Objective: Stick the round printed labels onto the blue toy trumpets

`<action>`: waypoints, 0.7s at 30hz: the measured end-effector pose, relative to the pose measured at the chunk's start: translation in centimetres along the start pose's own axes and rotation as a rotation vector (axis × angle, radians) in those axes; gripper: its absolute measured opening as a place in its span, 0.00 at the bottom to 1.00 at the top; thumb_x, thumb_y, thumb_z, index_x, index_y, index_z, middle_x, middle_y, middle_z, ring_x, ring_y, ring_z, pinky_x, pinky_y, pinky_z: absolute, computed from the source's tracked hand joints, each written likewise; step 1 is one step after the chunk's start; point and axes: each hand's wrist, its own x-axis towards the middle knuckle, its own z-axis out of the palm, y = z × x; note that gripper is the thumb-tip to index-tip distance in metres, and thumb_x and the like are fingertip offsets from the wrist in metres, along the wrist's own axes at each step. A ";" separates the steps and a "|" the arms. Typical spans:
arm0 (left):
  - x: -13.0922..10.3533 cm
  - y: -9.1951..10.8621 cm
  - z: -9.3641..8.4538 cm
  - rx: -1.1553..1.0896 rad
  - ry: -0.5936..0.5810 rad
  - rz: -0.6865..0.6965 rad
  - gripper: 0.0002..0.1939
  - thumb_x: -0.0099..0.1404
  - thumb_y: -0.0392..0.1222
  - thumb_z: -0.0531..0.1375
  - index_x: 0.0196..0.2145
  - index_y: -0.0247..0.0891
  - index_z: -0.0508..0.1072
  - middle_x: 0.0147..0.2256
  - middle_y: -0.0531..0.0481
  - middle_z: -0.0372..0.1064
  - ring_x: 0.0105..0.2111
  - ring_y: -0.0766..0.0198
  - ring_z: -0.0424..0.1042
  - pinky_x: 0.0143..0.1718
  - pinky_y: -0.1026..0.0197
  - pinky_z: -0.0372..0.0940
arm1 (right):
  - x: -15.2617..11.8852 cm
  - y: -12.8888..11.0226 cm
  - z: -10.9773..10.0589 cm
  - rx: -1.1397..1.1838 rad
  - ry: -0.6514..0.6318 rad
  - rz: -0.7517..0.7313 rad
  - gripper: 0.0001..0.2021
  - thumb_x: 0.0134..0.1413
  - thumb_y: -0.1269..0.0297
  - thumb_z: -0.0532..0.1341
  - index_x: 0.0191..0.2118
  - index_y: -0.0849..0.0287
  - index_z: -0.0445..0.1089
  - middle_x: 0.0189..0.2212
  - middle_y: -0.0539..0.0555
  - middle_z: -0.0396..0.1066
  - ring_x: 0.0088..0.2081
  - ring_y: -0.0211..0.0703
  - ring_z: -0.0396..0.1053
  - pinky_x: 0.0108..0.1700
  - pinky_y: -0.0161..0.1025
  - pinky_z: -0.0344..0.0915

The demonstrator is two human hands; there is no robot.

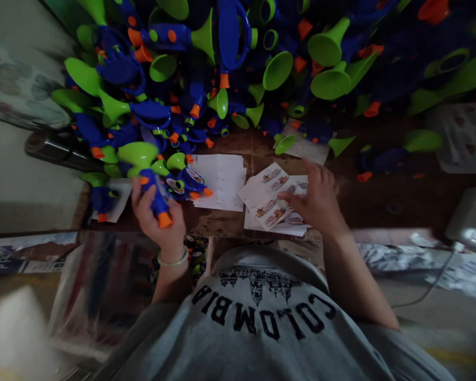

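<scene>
Wrapped in the fingers of my left hand point(161, 225) is a blue toy trumpet point(155, 196) with a green bell and an orange mouthpiece. My right hand point(319, 201) rests over printed sticker sheets point(275, 198), its thumb and fingers spread apart and the thumb touching the top sheet. The sticker sheets lie fanned at the table's front edge. Left of them is a stack of white paper point(222, 182), mostly blank on top. Two toy trumpets with oval stickers point(194, 180) sit at that stack's left side.
A large pile of blue and green toy trumpets point(230, 37) covers the back of the brown table point(230, 225). A dark cylinder point(59, 151) lies at the left. One trumpet point(388, 159) lies to the right, near a clear plastic tray point(466, 137) and a white box point(474, 217).
</scene>
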 end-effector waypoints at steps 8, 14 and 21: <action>-1.3 -8.7 -3.6 0.397 -0.414 -0.153 0.41 0.63 0.55 0.68 0.67 0.29 0.67 0.77 0.24 0.42 0.81 0.33 0.35 0.80 0.34 0.38 | 1.5 -0.5 2.4 -0.080 -0.341 0.097 0.53 0.59 0.44 0.70 0.78 0.64 0.45 0.70 0.78 0.64 0.71 0.79 0.61 0.68 0.75 0.60; -1.4 -8.9 -4.4 0.416 -0.482 -0.153 0.45 0.66 0.60 0.66 0.71 0.30 0.62 0.79 0.24 0.37 0.81 0.33 0.30 0.79 0.33 0.30 | 1.5 -0.2 2.8 -0.073 -0.192 0.087 0.39 0.62 0.55 0.66 0.74 0.60 0.57 0.62 0.71 0.70 0.64 0.71 0.69 0.65 0.72 0.64; -2.1 -5.4 -3.0 0.303 -0.261 -0.114 0.28 0.69 0.59 0.65 0.58 0.37 0.76 0.70 0.30 0.64 0.78 0.37 0.53 0.79 0.31 0.42 | 1.4 1.5 2.4 0.647 0.265 0.085 0.21 0.62 0.61 0.62 0.60 0.49 0.66 0.42 0.53 0.72 0.38 0.46 0.75 0.42 0.49 0.78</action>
